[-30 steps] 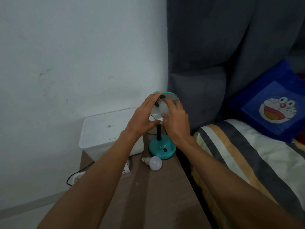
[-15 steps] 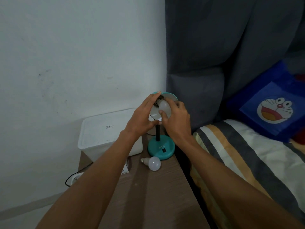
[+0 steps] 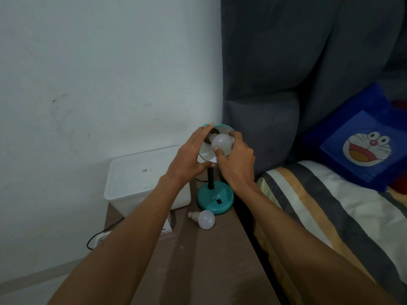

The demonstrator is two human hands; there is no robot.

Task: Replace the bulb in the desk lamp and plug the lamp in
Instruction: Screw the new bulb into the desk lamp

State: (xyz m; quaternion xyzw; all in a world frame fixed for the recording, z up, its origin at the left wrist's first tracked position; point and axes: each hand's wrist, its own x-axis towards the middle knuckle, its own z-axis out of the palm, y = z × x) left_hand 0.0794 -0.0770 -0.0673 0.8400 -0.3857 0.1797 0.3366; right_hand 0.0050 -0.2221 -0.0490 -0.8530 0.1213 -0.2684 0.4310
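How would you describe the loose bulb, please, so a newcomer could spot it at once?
Find the brown table between the white wall and the bed, then the teal lamp base at its far end. The loose bulb lies on its side just in front of that base, touched by neither hand, unlike the bulb in the shade.

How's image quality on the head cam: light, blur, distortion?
Head view: dim, flat room light with a bluish cast; the lamp shade is unlit. No glare; only soft shadows of the forearms on the wooden table. Wide-angle bending shows at the frame edges. Both hands, left and right, and the bulb they work on are fairly sharp; the cartoon pillow looks softer.
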